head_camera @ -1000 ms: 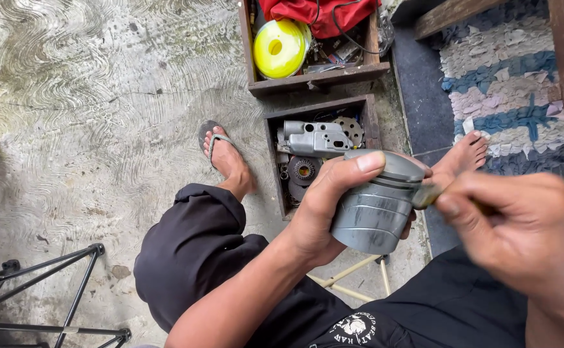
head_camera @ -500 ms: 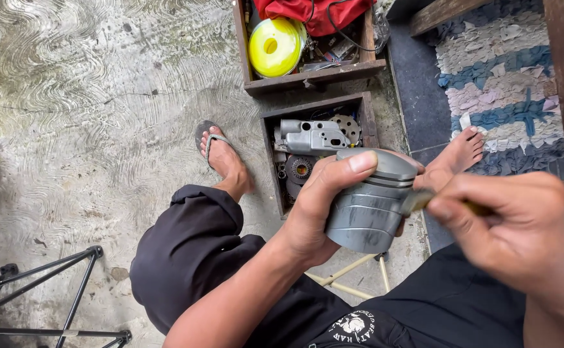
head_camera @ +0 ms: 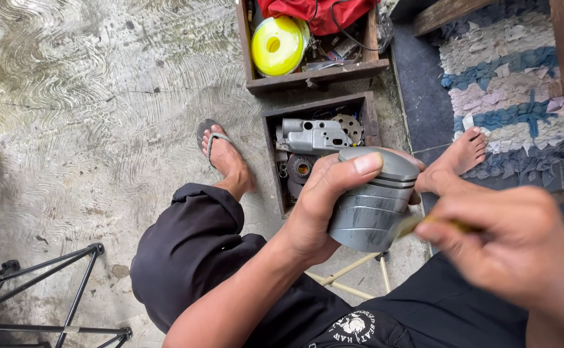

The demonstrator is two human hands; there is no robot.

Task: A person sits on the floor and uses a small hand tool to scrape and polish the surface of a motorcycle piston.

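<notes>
My left hand grips a grey metal piston with ring grooves, thumb laid over its crown, held above my lap. My right hand is blurred and pinches a thin yellowish tool whose tip touches the piston's lower side. My legs in black shorts fill the lower frame. One foot in a sandal rests on the concrete, the other foot is bare near a rug.
A wooden box of metal engine parts sits just beyond the piston. Behind it, another wooden box holds a yellow spool and red cloth. A patchwork rug lies right. A black metal frame stands lower left.
My right hand has shifted slightly down and right along the piston's side with the tool. The left hand keeps its grip on the piston.
</notes>
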